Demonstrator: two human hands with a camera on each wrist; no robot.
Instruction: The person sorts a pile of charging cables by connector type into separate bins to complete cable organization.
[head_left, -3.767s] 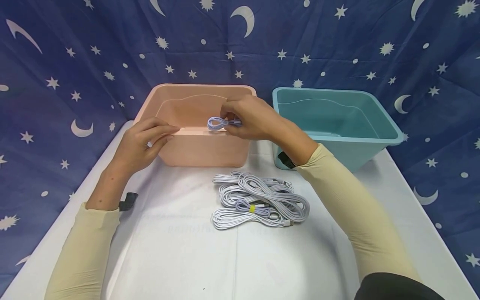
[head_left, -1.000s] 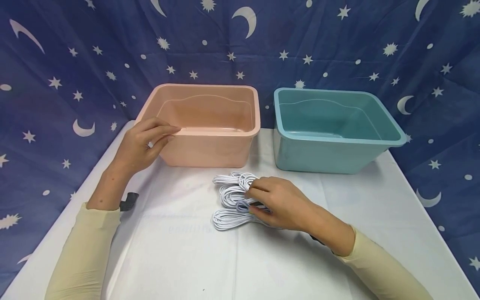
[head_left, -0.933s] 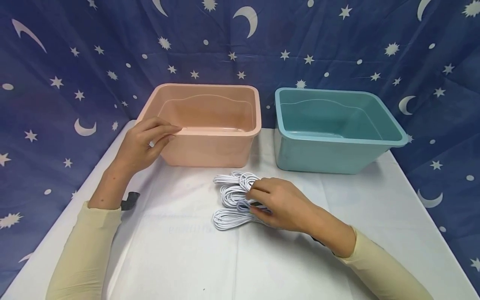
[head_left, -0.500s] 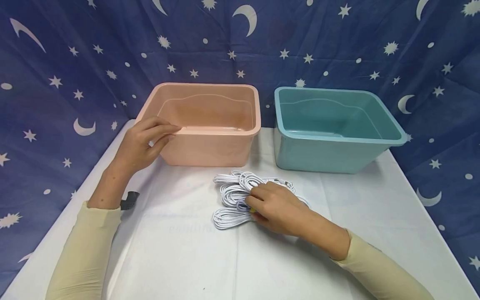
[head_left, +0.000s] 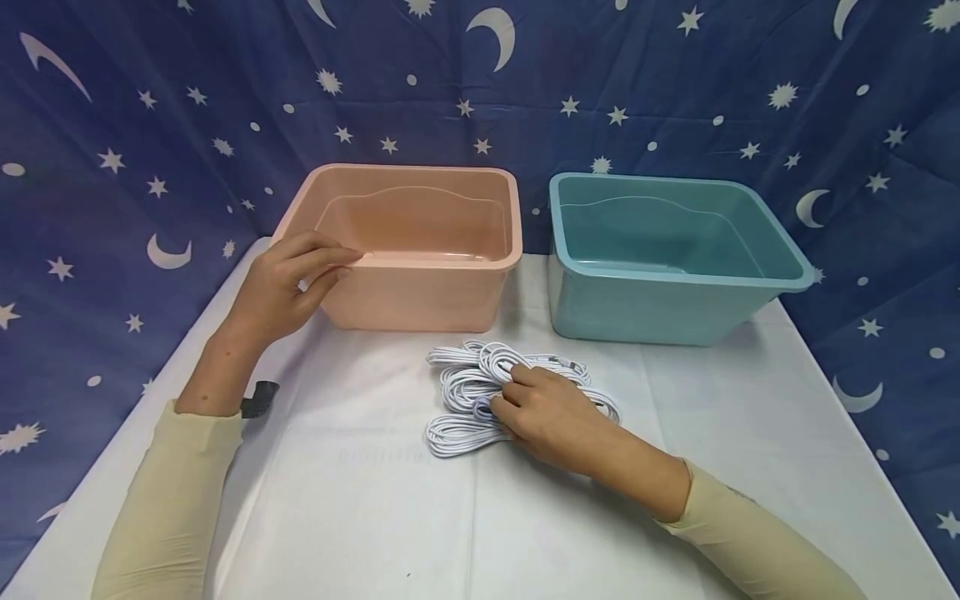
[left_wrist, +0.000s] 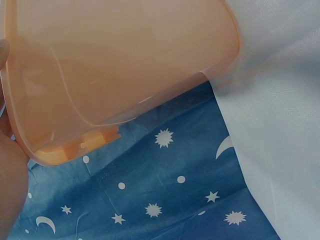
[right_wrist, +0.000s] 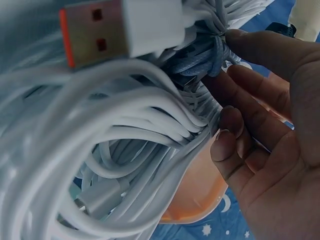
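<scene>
My left hand [head_left: 281, 287] pinches the front rim of the peach bin [head_left: 420, 300], thumb outside and fingers over the edge. In the left wrist view, the bin's side [left_wrist: 125, 55] fills the top, with only a part of that hand at the left. My right hand [head_left: 555, 421] is at the pile of coiled white cables [head_left: 457, 437]. Its thumb and index finger pinch a small lavender cable bundle [head_left: 482, 408], mostly covered by the fingers in the head view. Close to the right wrist camera are a USB plug [right_wrist: 95, 35] and thick white loops.
A teal bin [head_left: 660, 308] stands to the right of the peach one, a narrow gap between them. Behind both hangs a blue curtain [head_left: 420, 92] with moons and stars. A white cloth [head_left: 360, 500] covers the table.
My right hand has come down from over the peach bin, where it held a lavender cable coil, to the pile, then shifted slightly over the small bundle. The left hand stays on the rim.
</scene>
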